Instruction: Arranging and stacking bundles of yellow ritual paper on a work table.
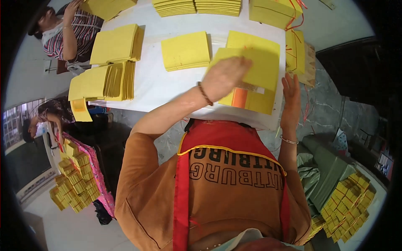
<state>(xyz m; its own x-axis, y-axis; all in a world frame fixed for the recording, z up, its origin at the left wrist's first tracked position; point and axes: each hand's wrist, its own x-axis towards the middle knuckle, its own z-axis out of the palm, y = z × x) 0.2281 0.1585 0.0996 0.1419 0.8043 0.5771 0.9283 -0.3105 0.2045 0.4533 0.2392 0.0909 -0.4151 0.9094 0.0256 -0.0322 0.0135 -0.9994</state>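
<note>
Two hands: left hand (228,76) over yellow card sheets (264,62) on tabletop (150,81), near-right corner, grip unclear; right hand (290,94) spread beside them. We judge smoothing; next calls for aligned edges.

Yellow sheets (266,71) (orange-patched), flat and overlapping on the table (150,81).

There are the wearer's two hands (228,77), one red apron (226,136), one brown bracelet (204,93), one white table (151,85), two co-workers (54,45), two far-edge yellow stacks (173,7).
</note>
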